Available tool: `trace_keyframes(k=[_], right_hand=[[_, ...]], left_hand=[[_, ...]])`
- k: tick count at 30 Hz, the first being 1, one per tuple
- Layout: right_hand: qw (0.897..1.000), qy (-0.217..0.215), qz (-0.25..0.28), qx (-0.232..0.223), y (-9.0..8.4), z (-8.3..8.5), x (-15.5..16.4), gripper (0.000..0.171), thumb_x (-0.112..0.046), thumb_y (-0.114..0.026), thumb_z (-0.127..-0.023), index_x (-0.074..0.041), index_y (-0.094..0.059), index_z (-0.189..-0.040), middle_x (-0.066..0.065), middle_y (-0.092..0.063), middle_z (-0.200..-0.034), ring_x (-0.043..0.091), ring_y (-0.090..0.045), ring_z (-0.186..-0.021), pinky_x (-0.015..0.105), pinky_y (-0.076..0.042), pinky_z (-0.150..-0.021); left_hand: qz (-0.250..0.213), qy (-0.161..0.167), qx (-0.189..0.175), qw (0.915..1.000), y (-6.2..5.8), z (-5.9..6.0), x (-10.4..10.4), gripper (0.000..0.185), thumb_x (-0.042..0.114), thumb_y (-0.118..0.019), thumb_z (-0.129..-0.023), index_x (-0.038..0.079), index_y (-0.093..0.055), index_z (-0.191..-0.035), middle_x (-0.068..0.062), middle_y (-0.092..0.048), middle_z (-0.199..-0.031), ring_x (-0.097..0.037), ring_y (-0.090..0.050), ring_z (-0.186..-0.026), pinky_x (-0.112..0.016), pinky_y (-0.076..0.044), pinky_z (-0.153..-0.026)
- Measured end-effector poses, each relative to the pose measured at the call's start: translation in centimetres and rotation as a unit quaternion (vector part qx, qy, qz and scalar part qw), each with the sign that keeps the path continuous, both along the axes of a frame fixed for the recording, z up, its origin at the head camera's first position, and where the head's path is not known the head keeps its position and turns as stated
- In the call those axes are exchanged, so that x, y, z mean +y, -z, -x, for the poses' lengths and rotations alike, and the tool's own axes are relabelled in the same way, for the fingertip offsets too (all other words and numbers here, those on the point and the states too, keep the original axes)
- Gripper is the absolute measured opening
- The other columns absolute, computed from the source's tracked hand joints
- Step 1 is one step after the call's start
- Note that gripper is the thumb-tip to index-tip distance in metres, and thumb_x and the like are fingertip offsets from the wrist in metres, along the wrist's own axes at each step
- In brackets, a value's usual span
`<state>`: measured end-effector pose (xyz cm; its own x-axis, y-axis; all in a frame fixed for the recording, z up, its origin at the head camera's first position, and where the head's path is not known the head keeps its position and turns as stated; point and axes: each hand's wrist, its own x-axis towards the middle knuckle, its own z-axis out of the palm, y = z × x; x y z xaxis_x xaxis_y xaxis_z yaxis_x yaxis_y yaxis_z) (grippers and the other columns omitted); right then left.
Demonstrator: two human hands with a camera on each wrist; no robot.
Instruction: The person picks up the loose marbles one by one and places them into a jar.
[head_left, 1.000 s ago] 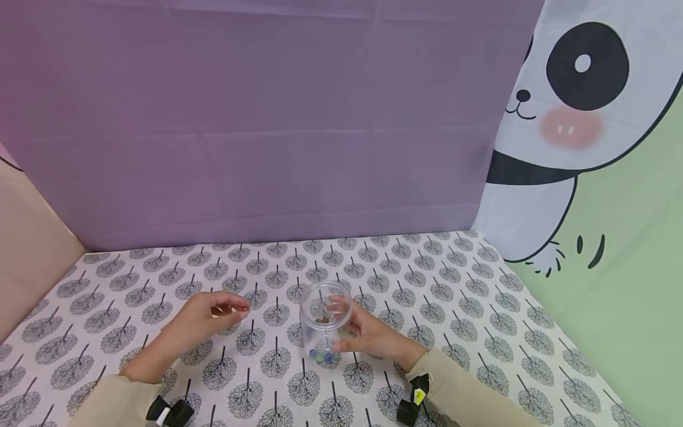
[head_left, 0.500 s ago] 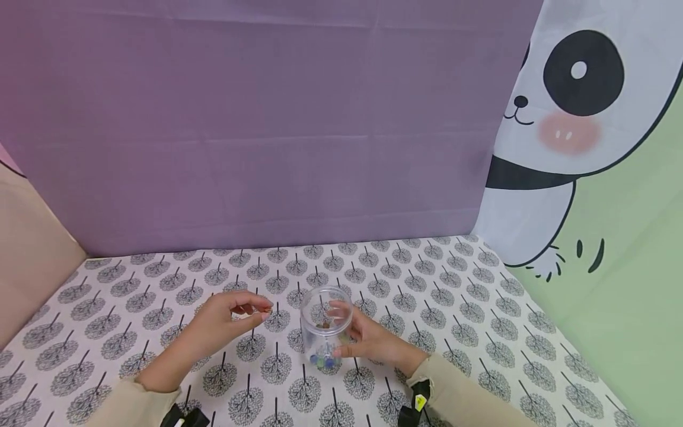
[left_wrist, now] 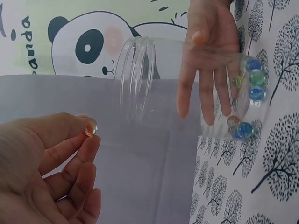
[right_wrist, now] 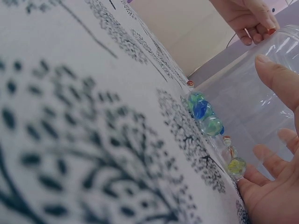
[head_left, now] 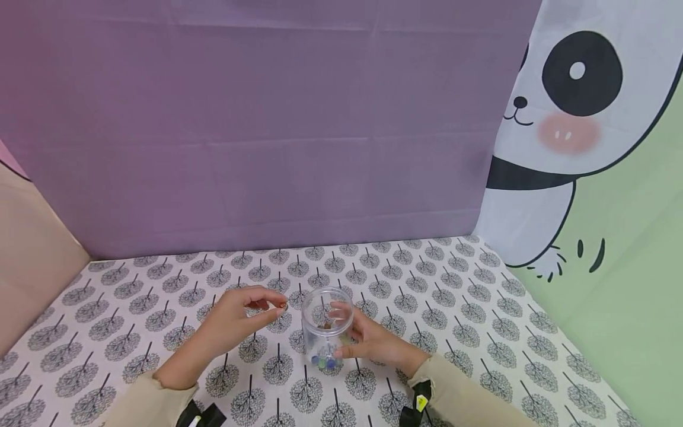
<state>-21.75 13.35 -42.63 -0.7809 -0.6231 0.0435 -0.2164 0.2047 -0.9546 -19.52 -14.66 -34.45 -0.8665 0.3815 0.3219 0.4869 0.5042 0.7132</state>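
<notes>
A clear plastic jar (head_left: 325, 326) (left_wrist: 187, 88) (right_wrist: 261, 98) stands upright and lidless on the tree-print cloth, with several glass marbles (head_left: 324, 359) (left_wrist: 250, 84) (right_wrist: 205, 116) at its bottom. My right hand (head_left: 368, 341) (left_wrist: 210, 60) (right_wrist: 278, 186) grips the jar from the right side, fingers wrapped round its wall. My left hand (head_left: 242, 314) (left_wrist: 51, 163) (right_wrist: 250, 18) hovers just left of the jar's rim and pinches a small orange-tinted marble (head_left: 282, 306) (left_wrist: 89, 127) between thumb and forefinger.
The table (head_left: 453, 296) is covered by a white cloth with grey tree prints. A purple backdrop (head_left: 267, 118) rises behind it, a panda-print curtain (head_left: 576, 118) hangs at the right, and a beige wall (head_left: 32, 261) closes the left side.
My left hand has moved right and slightly up with the marble, from well left of the jar to just beside its rim. The right hand and jar have stayed put.
</notes>
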Motion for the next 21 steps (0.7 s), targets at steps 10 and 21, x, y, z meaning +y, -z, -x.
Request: trace_keyframes(k=[10, 21], right_hand=[[1.0, 0.002, -0.003, -0.002, 0.1, 0.1, 0.1, 0.089, -0.015, -0.075, -0.078, -0.017, -0.021, -0.149, 0.011, -0.032, -0.15, 0.027, -0.029, -0.138, 0.036, -0.024, -0.112], [1.0, 0.001, -0.004, 0.001, 0.2, 0.2, 0.1, 0.089, -0.016, -0.075, -0.078, -0.018, -0.021, -0.149, 0.011, -0.032, -0.149, 0.027, -0.028, -0.139, 0.037, -0.023, -0.112]], left_hand=[[-0.005, 0.008, 0.01, 0.9999, 0.0, 0.4, 1.1, 0.017, 0.017, -0.071, -0.084, 0.014, -0.071, -0.101, 0.004, -0.07, -0.101, -0.008, -0.059, -0.084, -0.031, -0.051, -0.079], [0.002, 0.008, 0.011, 0.9999, 0.3, 0.9, 1.8, 0.017, 0.015, -0.07, -0.084, 0.014, -0.072, -0.101, 0.004, -0.07, -0.1, -0.007, -0.059, -0.083, -0.033, -0.051, -0.08]])
